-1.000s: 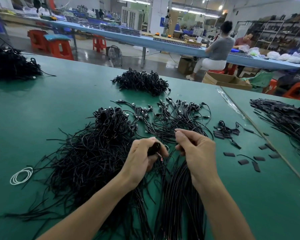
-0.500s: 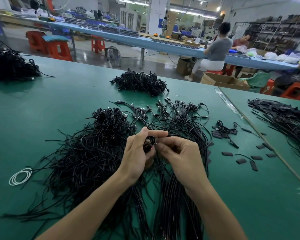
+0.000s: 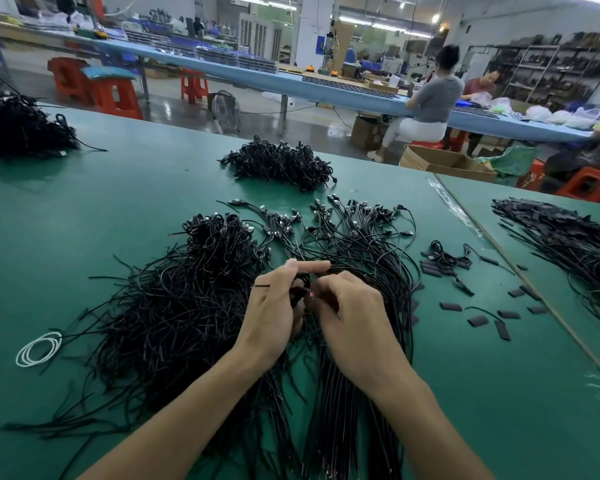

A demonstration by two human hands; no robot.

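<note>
Two hands meet over the cable pile. The left hand grips a black cable end, and the right hand, at its 3 o'clock, pinches the red-tipped wire. Likely step: sleeving the end. Next calls for a steady, aligned push. Spare sleeves lie at 3 o'clock.

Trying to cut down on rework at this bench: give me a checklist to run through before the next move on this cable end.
1. Left hand grips the black cable end: ok.
2. Red wire tip shows between the hands: ok.
3. Right hand pinches that tip: cannot tell, fingertips hidden.
4. Spare black sleeves lie on the green mat, right of the hands: ok.
5. Cable bundle under the hands is free of tangles: cannot tell.
</note>
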